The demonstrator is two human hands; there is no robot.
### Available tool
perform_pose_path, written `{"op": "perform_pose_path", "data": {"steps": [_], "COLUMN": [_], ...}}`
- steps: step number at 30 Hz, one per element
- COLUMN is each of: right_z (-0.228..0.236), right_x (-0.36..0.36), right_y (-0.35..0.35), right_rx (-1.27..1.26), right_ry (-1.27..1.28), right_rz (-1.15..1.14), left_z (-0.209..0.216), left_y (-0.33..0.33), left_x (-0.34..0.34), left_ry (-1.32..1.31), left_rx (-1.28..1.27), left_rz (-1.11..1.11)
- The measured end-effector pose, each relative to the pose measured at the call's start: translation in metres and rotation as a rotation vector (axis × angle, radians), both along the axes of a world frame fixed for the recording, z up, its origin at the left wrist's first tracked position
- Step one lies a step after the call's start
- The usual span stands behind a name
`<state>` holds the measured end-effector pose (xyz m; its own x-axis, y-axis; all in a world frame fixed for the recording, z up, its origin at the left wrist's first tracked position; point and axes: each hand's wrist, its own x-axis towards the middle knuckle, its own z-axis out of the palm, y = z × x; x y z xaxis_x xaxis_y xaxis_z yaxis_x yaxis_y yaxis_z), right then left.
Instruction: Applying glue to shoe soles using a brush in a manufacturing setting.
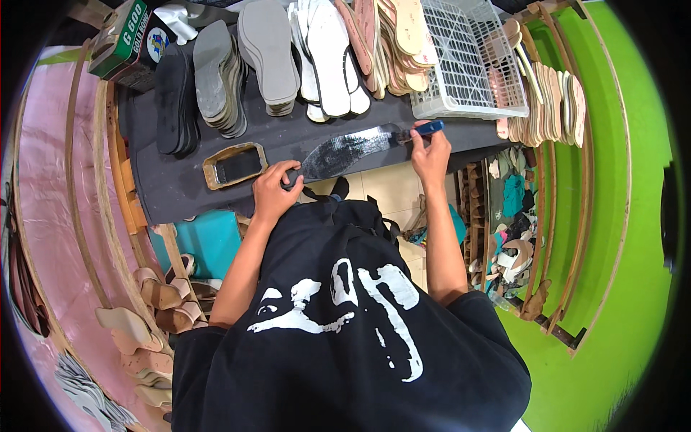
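Across the front of the dark table (173, 191) lies a black shoe sole piece (345, 155), its upper face shiny and wet-looking in patches. My left hand (276, 189) pinches its narrower end between thumb and fingers. At the other end, my right hand (430, 155) is closed around a brush with a blue handle (430, 128); its dark head touches or hovers just over the sole, I cannot tell which. Left of my left hand stands an open rectangular tub (210, 175) with a stained yellow-brown rim and a dark inside.
Along the back stand stacks of black (175, 101), grey (268, 54), white (327, 65) and beige insoles (399, 29). A white plastic basket (468, 108) sits at the back right, a green box (126, 39) at the back left. Wooden racks with soles flank both sides.
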<state>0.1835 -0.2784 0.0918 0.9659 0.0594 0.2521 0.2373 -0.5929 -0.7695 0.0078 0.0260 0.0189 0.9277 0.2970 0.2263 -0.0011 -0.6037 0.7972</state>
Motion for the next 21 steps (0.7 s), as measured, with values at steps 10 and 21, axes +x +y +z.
{"op": "perform_pose_path", "data": {"steps": [10,21], "right_z": [-0.015,-0.004], "right_x": [0.002,0.013], "right_y": [-0.013,-0.006], "right_rx": [0.094,-0.033], "right_ry": [0.073,-0.019], "right_rz": [-0.066,-0.011], "left_z": [0.002,0.0], "left_y": [-0.001,0.001], "left_x": [0.0,0.0], "left_ry": [-0.023,-0.004], "left_rx": [-0.003,-0.001], "left_rz": [-0.015,-0.02]}}
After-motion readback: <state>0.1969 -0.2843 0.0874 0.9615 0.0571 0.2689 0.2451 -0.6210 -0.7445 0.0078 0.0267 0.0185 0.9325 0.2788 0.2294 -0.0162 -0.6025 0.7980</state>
